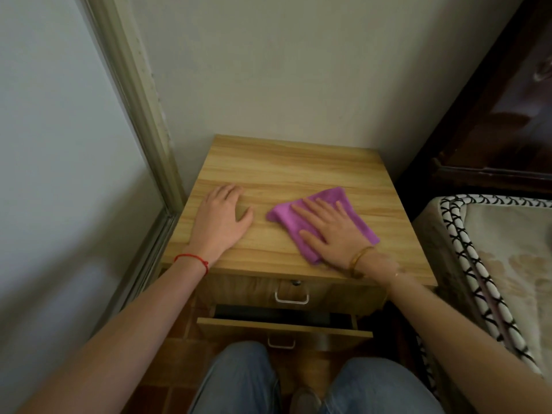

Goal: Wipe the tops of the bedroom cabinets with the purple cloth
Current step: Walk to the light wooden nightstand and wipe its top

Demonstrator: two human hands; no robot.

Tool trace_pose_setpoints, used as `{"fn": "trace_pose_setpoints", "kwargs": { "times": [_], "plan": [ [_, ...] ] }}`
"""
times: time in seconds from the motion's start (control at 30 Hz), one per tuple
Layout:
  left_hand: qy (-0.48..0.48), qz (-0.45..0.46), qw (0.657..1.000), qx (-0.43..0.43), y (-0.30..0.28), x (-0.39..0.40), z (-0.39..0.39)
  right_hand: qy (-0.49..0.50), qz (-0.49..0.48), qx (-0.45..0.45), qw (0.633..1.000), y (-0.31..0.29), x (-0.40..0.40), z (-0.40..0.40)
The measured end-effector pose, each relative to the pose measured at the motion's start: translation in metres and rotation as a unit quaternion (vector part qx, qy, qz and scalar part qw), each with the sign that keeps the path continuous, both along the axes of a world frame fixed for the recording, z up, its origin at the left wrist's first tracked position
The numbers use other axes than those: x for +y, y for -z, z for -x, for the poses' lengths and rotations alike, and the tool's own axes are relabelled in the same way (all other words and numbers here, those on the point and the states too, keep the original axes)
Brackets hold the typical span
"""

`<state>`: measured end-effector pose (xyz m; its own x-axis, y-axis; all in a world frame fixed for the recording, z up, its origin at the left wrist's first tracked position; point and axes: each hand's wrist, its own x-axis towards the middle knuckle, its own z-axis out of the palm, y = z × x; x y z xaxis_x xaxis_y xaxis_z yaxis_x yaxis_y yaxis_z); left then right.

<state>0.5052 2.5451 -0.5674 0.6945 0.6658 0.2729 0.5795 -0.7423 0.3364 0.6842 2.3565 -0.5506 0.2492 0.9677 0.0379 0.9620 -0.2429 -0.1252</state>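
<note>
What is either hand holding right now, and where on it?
Nothing is gripped. The right hand presses flat on the middle of the purple cloth; the left hand rests flat on the bare cabinet top.

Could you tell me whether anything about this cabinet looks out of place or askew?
Yes: the lower drawer of the cabinet stands partly pulled out, showing a dark gap behind its front, while the upper drawer is closed. Nothing else stands out.

A small light-wood bedside cabinet (286, 174) stands in the corner against the wall, its flat grained top bare at the back, its lower drawer pulled partly open. A rumpled purple terry cloth (301, 216) lies on the top's front right part, spread flat and folded along its left edge.
</note>
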Motion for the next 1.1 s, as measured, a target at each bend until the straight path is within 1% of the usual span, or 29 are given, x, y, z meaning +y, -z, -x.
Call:
{"fn": "trace_pose_setpoints", "kwargs": {
  "times": [0.1,0.13,0.17,0.23,0.33,0.4,0.47,0.57,0.67,0.73,0.83,0.9,0.93,1.0,1.1],
  "plan": [
    [0.001,-0.001,1.0,-0.001,-0.001,-0.002,0.001,0.126,0.034,-0.01,0.991,-0.006,0.012,-0.052],
    [0.002,-0.003,1.0,-0.003,-0.001,-0.001,0.001,0.149,0.044,-0.018,0.988,-0.006,0.018,-0.057],
    [0.002,-0.002,1.0,-0.003,-0.001,-0.001,0.001,0.152,0.046,-0.023,0.987,-0.006,0.024,-0.055],
    [-0.001,0.001,1.0,0.0,-0.001,0.0,0.001,0.111,0.035,-0.025,0.993,-0.005,0.034,-0.033],
    [-0.007,0.003,1.0,-0.005,-0.001,0.0,0.001,0.003,0.008,-0.012,1.0,-0.001,0.038,0.007],
    [-0.01,0.004,1.0,-0.004,-0.002,-0.001,0.004,-0.029,0.012,0.003,1.0,0.0,0.04,0.007],
    [-0.005,0.007,1.0,0.004,-0.003,0.0,0.01,-0.021,0.016,0.002,1.0,-0.001,0.045,-0.01],
    [-0.01,0.008,1.0,0.022,-0.005,0.004,0.027,0.04,0.021,-0.004,0.999,-0.002,0.07,-0.04],
    [-0.018,0.001,0.999,0.032,-0.008,0.008,0.042,0.077,0.035,-0.002,0.996,-0.004,0.115,-0.04],
    [-0.031,0.004,0.999,0.03,-0.008,0.01,0.049,0.059,0.036,0.0,0.998,-0.005,0.142,-0.018],
    [-0.044,0.006,0.999,0.016,-0.006,0.009,0.053,-0.028,0.011,-0.011,0.999,-0.002,0.157,0.027],
    [-0.048,0.003,0.999,0.005,-0.005,0.008,0.053,-0.073,-0.004,-0.015,0.997,0.002,0.156,0.036],
    [-0.05,0.005,0.999,0.0,-0.005,0.008,0.053,-0.08,-0.006,-0.011,0.997,0.001,0.155,0.03],
    [-0.053,0.016,0.998,-0.008,-0.006,0.006,0.053,-0.057,-0.004,-0.005,0.998,0.0,0.158,0.008],
    [-0.059,0.021,0.998,-0.022,-0.004,0.005,0.053,0.023,0.024,0.0,0.999,-0.002,0.176,-0.035]
  ]
}}
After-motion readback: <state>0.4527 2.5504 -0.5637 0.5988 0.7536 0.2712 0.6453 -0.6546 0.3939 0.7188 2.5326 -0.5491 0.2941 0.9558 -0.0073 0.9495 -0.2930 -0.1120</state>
